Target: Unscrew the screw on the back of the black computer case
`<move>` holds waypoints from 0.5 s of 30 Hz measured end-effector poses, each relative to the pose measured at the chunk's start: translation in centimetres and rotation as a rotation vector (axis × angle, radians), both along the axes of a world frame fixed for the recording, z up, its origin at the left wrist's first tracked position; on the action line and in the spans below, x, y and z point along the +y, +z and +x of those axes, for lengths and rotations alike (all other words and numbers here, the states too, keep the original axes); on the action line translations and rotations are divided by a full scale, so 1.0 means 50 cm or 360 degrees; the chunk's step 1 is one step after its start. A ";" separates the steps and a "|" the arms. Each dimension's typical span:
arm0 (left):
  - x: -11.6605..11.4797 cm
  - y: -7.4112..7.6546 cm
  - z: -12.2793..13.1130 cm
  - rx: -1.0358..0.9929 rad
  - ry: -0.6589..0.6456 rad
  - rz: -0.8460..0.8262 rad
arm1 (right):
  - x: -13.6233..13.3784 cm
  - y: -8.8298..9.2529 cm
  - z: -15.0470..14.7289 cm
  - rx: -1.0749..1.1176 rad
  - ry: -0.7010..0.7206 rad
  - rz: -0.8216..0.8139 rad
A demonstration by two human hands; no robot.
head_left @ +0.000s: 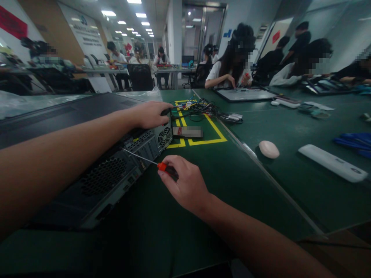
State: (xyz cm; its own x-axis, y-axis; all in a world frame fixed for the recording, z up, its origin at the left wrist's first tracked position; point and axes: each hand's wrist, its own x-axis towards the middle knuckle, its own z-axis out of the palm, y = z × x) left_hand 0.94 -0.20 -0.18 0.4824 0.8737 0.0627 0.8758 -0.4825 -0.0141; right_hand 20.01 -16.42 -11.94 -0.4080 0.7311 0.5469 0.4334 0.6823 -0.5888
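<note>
A dark desktop computer case [87,127] lies on its side on the green table mat [203,181], its rear panel with vents and a fan grille facing me. My left hand [150,114] rests on the case's top far corner, fingers curled over the edge. A screwdriver [158,165] with an orange and black handle is gripped by my right hand [185,185], and its thin metal shaft points left with the tip against the rear panel.
A small dark component [187,132] lies in a yellow-taped square beside a tangle of cables [199,108]. To the right are a white mouse [269,149], a white bar-shaped device [333,163] and blue cloth [355,141]. Several people work at the far side and at tables behind.
</note>
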 end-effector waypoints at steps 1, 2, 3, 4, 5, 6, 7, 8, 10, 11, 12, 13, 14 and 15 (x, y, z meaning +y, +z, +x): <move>-0.001 0.000 0.000 0.0010 0.0003 0.0001 | 0.000 0.000 0.000 0.0005 0.0003 0.0004; -0.001 0.001 0.001 0.0018 0.0006 0.0002 | 0.000 0.000 0.000 0.0010 0.0004 0.0007; -0.002 0.001 0.001 0.0022 0.0009 0.0005 | 0.000 0.000 0.000 0.0013 0.0007 0.0010; -0.003 0.002 0.002 0.0025 0.0013 0.0005 | 0.001 -0.001 0.000 0.0014 0.0003 0.0016; -0.004 0.002 0.002 0.0027 0.0015 0.0003 | 0.001 -0.001 -0.001 0.0007 -0.0002 0.0022; -0.005 0.003 0.002 0.0027 0.0017 0.0002 | 0.001 -0.002 -0.001 -0.0004 -0.0010 0.0026; -0.006 0.003 0.003 0.0029 0.0019 0.0002 | 0.002 -0.003 -0.001 -0.0015 -0.0017 0.0027; -0.006 0.003 0.003 0.0031 0.0021 0.0005 | 0.002 -0.004 -0.001 -0.0020 -0.0025 0.0032; -0.006 0.003 0.002 0.0036 0.0016 0.0008 | 0.001 -0.005 -0.001 -0.0023 -0.0038 0.0040; -0.006 0.003 0.002 0.0036 0.0013 0.0007 | 0.001 -0.005 -0.001 -0.0020 -0.0039 0.0041; -0.007 0.004 0.002 0.0033 0.0010 0.0005 | 0.001 -0.005 -0.001 -0.0016 -0.0037 0.0041; -0.007 0.004 0.002 0.0028 0.0006 0.0002 | 0.000 -0.005 0.000 -0.0010 -0.0034 0.0040; -0.007 0.004 0.002 0.0024 0.0005 0.0001 | 0.000 -0.005 0.000 -0.0007 -0.0031 0.0037; -0.006 0.003 0.002 0.0025 0.0007 0.0000 | 0.000 -0.004 0.000 -0.0004 -0.0030 0.0036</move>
State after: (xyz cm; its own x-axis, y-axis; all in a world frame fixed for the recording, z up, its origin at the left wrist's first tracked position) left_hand 1.06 -0.51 -0.02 0.4797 0.8757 0.0552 0.8774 -0.4789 -0.0277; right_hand 20.03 -16.45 -12.15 -0.3957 0.7263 0.5621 0.4480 0.6869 -0.5722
